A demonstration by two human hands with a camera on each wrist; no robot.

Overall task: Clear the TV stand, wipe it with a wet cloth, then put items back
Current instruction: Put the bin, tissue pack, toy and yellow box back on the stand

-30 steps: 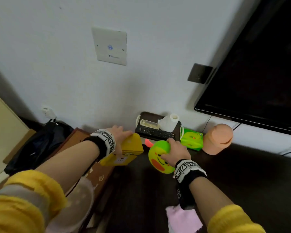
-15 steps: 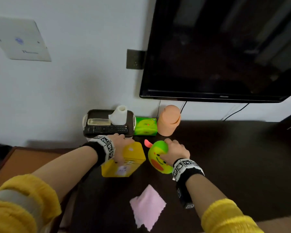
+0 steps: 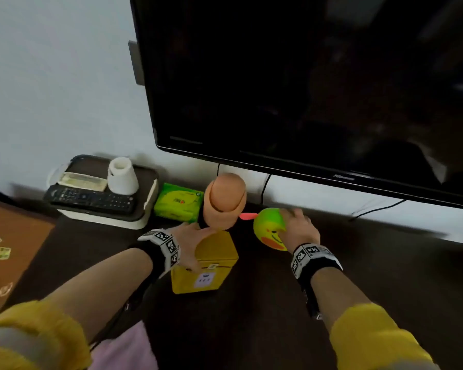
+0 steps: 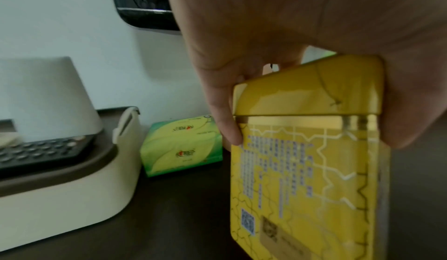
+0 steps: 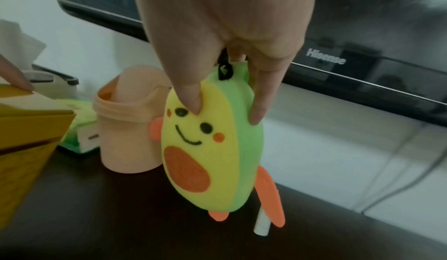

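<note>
While my left hand [image 3: 189,241] clamps thumb and fingers around the top of the yellow tin [image 3: 209,265], my right hand [image 3: 297,229] pinches the avocado toy [image 3: 267,227] by its upper end, just right of the peach bin [image 3: 223,200]. Both sit over the dark TV stand [image 3: 358,276]. Far left, a tray [image 3: 104,217] carries the remote [image 3: 91,198]; a green tissue pack [image 3: 177,201] lies beside it. A pink cloth [image 3: 126,348] lies near me.

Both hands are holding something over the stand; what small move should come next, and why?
Probably lower both and let go: the left hand grips the yellow tin, the right hand pinches the avocado toy, beside the items along the wall.
</note>
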